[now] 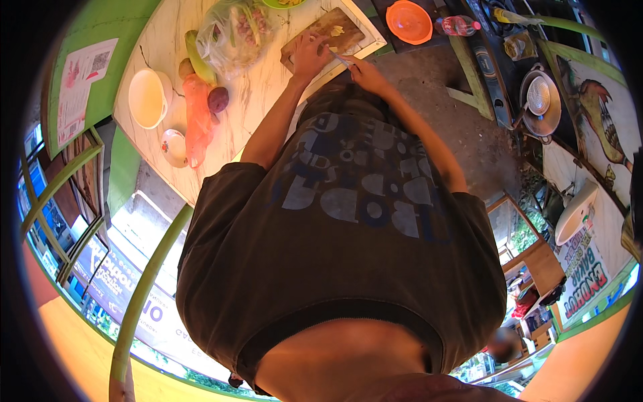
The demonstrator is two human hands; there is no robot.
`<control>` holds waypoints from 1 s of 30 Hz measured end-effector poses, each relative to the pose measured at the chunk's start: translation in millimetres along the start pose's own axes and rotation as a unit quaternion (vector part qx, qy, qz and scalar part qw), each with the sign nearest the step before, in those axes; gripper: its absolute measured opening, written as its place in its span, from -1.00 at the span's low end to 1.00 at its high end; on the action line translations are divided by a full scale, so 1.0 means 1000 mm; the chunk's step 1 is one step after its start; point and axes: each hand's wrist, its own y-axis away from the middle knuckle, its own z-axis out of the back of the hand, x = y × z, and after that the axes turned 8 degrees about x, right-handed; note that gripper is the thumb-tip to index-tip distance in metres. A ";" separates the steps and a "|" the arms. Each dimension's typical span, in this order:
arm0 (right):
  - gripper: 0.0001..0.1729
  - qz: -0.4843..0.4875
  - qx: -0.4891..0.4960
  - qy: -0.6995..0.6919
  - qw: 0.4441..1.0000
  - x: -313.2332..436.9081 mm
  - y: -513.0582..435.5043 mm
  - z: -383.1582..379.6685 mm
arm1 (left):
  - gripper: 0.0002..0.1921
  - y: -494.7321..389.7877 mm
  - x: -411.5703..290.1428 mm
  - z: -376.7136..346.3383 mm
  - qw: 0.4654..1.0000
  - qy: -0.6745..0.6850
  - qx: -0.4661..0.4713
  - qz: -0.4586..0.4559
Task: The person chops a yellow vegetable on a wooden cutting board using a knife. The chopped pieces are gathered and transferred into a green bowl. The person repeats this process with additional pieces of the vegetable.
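My right hand (pixel 366 73) grips a knife (pixel 340 59), its blade pointing left toward my other hand. My left hand (pixel 310 56) rests with bent fingers over a wooden cutting board (pixel 301 42); whether anything is under the fingertips is hidden. Small pale-yellow cut pieces (pixel 337 31) lie on the board just beyond the fingers. Left of the board sits a clear plastic bag (pixel 236 40) with small reddish bulbs, perhaps shallots, and green stalks inside.
On the marble-patterned table (pixel 241 113) stand a cream plastic tub (pixel 149 98), a small floral bowl (pixel 174 147), an orange-red plastic bag (pixel 197 120), a purple round vegetable (pixel 218 99) and a long green vegetable (pixel 199 58). To the right are an orange basin (pixel 409 22), a bottle (pixel 458 25) and a wok (pixel 540 103).
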 end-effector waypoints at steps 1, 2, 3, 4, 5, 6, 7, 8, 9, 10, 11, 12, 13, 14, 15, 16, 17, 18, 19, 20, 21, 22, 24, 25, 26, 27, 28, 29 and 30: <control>-0.51 -0.010 0.003 0.004 1.000 0.004 0.000 0.000 | -0.73 -0.001 0.004 0.001 0.999 0.011 0.020 -0.027; -0.51 -0.020 0.007 0.009 1.000 0.007 0.000 0.000 | -0.73 -0.003 0.006 0.001 0.997 0.022 0.041 -0.053; -0.51 -0.017 0.007 0.008 1.000 0.010 0.001 0.001 | -0.73 -0.004 0.007 0.000 0.998 0.030 0.027 -0.043; -0.51 -0.015 0.007 0.008 1.000 0.013 0.003 0.002 | -0.74 -0.005 0.008 -0.002 0.999 0.037 0.012 -0.032; -0.51 -0.012 0.008 0.007 1.000 0.016 0.003 0.003 | -0.74 -0.005 0.009 -0.002 0.999 0.044 -0.002 -0.021; -0.50 -0.004 -0.011 0.007 1.000 0.014 0.005 0.003 | -0.75 -0.006 0.008 -0.002 0.998 0.051 -0.021 -0.005; -0.50 0.005 -0.030 0.006 1.000 0.011 0.008 0.004 | -0.77 -0.006 0.008 0.000 0.998 0.057 -0.039 0.011; -0.50 0.014 -0.049 0.006 0.999 0.009 0.010 0.004 | -0.78 -0.005 0.008 0.001 0.996 0.063 -0.057 0.027; -0.49 0.007 -0.052 -0.025 0.998 0.003 0.012 0.006 | -0.80 -0.003 0.004 0.002 0.998 0.050 -0.031 0.030; -0.49 0.000 -0.055 -0.055 0.997 -0.004 0.014 0.008 | -0.82 0.000 -0.001 0.004 0.999 0.036 -0.004 0.032; -0.48 -0.007 -0.059 -0.085 0.995 -0.010 0.016 0.009 | -0.83 0.002 -0.006 0.006 0.999 0.022 0.022 0.034; -0.48 -0.012 -0.063 -0.084 0.994 -0.008 0.016 0.010 | -0.83 0.006 -0.006 0.003 0.996 0.041 0.047 0.057; -0.48 -0.017 -0.067 -0.082 0.994 -0.007 0.017 0.011 | -0.83 0.011 -0.009 -0.001 0.992 0.060 0.072 0.079; -0.48 -0.023 -0.073 -0.081 0.994 -0.005 0.017 0.012 | -0.82 0.015 -0.010 -0.005 0.987 0.079 0.096 0.101; -0.48 -0.022 -0.072 -0.077 0.994 -0.005 0.019 0.015 | -0.83 0.015 -0.013 -0.008 0.987 0.069 0.094 0.106; -0.48 -0.022 -0.072 -0.074 0.994 -0.004 0.020 0.017 | -0.84 0.014 -0.016 -0.011 0.988 0.059 0.091 0.112; -0.48 -0.022 -0.071 -0.071 0.995 -0.004 0.022 0.019 | -0.85 0.014 -0.018 -0.013 0.988 0.048 0.089 0.118; -0.48 -0.026 -0.070 -0.069 0.995 -0.003 0.022 0.019 | -0.86 0.013 -0.018 -0.018 0.991 0.031 0.066 0.113; -0.48 -0.031 -0.069 -0.067 0.995 -0.002 0.023 0.020 | -0.87 0.012 -0.018 -0.022 0.993 0.013 0.044 0.108; -0.47 -0.034 -0.067 -0.065 0.995 -0.002 0.023 0.020 | -0.88 0.012 -0.017 -0.026 0.994 -0.004 0.021 0.104; -0.48 -0.029 -0.068 -0.055 0.996 -0.003 0.025 0.021 | -0.87 0.009 -0.017 -0.026 0.995 -0.011 0.016 0.096; -0.49 -0.024 -0.069 -0.045 0.996 -0.004 0.027 0.021 | -0.85 0.005 -0.017 -0.026 0.996 -0.017 0.011 0.088; -0.49 -0.022 -0.065 -0.037 0.997 -0.002 0.029 0.021 | -0.82 0.002 -0.012 -0.027 0.997 -0.033 0.010 0.075; -0.49 -0.025 -0.061 -0.040 0.997 0.000 0.029 0.021 | -0.81 -0.002 -0.007 -0.028 0.997 -0.042 0.015 0.070; -0.48 -0.028 -0.056 -0.043 0.997 0.003 0.028 0.021 | -0.81 -0.004 -0.002 -0.028 0.996 -0.052 0.019 0.066; -0.48 -0.028 -0.058 -0.042 0.997 0.002 0.029 0.021 | -0.80 -0.005 -0.001 -0.027 0.996 -0.045 0.026 0.068; -0.48 -0.029 -0.061 -0.041 0.997 0.000 0.030 0.021 | -0.78 -0.007 -0.001 -0.026 0.996 -0.038 0.033 0.070; -0.48 -0.029 -0.063 -0.039 0.997 -0.001 0.032 0.020 | -0.77 -0.007 -0.001 -0.024 0.996 -0.031 0.040 0.073; -0.49 -0.033 -0.060 -0.033 0.997 -0.001 0.033 0.021 | -0.75 -0.006 -0.001 -0.023 0.997 -0.023 0.040 0.067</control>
